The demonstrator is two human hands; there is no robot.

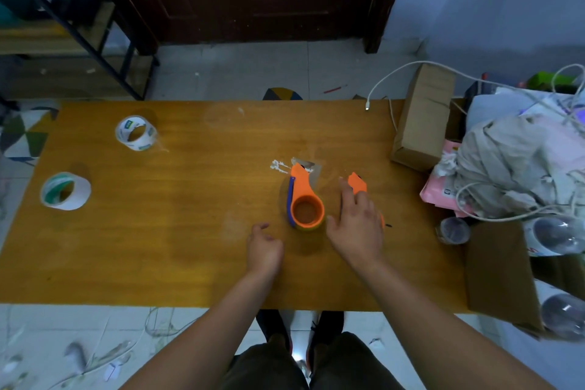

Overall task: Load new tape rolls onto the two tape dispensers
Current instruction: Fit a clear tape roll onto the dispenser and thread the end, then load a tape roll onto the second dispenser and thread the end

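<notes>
Two orange tape dispensers lie on the wooden table [158, 247]. The left dispenser [305, 199], with a blue side strip and an empty round hub, is in full view right of centre. Most of the right dispenser [357, 182] is hidden under my right hand [357, 225], which rests flat over it with fingers spread; whether it grips is unclear. My left hand [264, 247] hovers just left of the first dispenser, fingers loosely curled, holding nothing. Two tape rolls sit far to the left: a clear one [136, 133] at the back and a white one with a green core [65, 190] nearer the table's left edge.
A cardboard box [422, 119] and a pile of cloth, bags and cables [512, 174] crowd the table's right side. A white charging cable [380, 85] hangs over the back edge. A small clear tub [452, 229] and a brown cardboard flap [500, 272] sit at the front right.
</notes>
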